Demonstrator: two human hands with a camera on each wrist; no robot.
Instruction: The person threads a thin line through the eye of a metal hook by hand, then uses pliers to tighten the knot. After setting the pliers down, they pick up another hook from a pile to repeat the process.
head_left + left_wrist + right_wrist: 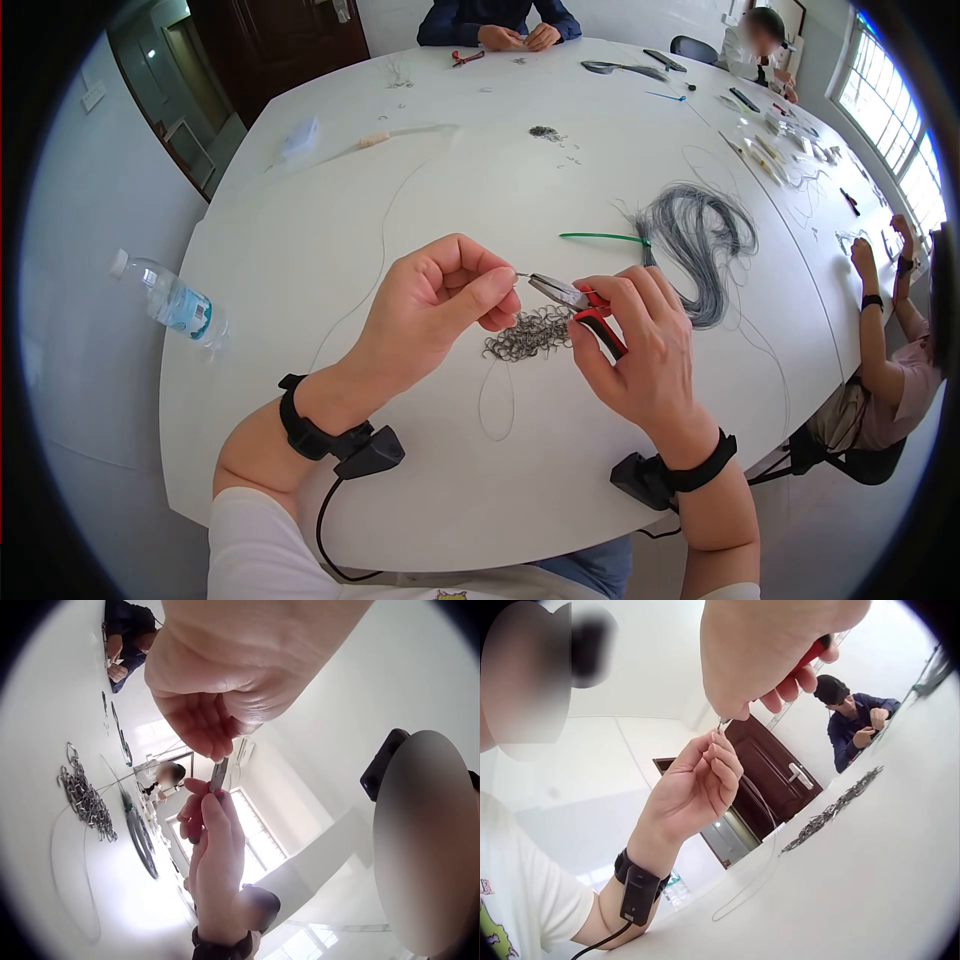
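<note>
My left hand [445, 300] pinches a small thin metal piece [522, 274] between thumb and forefinger. It is mostly hidden by the fingertips, and I cannot tell its exact shape. Red-handled pliers [603, 333] are gripped in my right hand [645, 345], their metal nose pointing left, right at the pinched piece. Below the hands, a pile of small curled wire pieces [525, 336] lies on the white table. In the right wrist view, a thin pale line [759, 881] hangs near the left fingertips and loops down across the table.
A bundle of grey wire strands [705, 250] with a green tie [600, 237] lies beyond the right hand. A water bottle [175, 300] stands at the left. A wooden-handled tool [373, 140] and a smaller pile [544, 132] lie farther back. Other people sit around the table.
</note>
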